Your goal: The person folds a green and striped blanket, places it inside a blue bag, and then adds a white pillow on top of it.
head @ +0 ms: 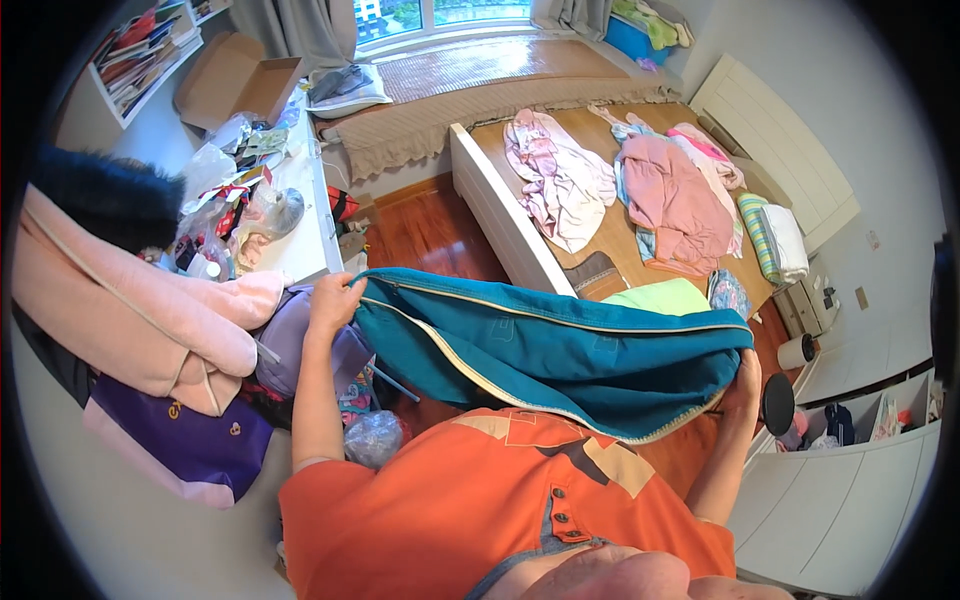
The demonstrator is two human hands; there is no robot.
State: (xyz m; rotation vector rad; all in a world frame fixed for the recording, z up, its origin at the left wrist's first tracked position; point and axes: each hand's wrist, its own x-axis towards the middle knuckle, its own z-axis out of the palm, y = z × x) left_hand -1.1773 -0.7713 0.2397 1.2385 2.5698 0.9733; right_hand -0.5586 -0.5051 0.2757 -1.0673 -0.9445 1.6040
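Note:
A teal fabric piece (540,337) with a pale zipper along its edges, perhaps a zipped storage bag or cover, stretches between my two hands in front of my chest. My left hand (335,304) pinches its left corner, beside the cluttered desk. At the opposite end, my right hand (744,381) grips the right corner; its fingers are partly hidden by the cloth. The zipper is undone, and the opening gapes between the upper and lower edges. The fabric sags in the middle, and its underside is hidden.
Ahead stands a bed (517,217) with pink clothes (675,199) and a pale pink garment (559,180). Bags and an open cardboard box (240,86) crowd the white desk (315,217) at left. Peach plush fabric (142,307) hangs nearby. White cabinets (840,495) line the right.

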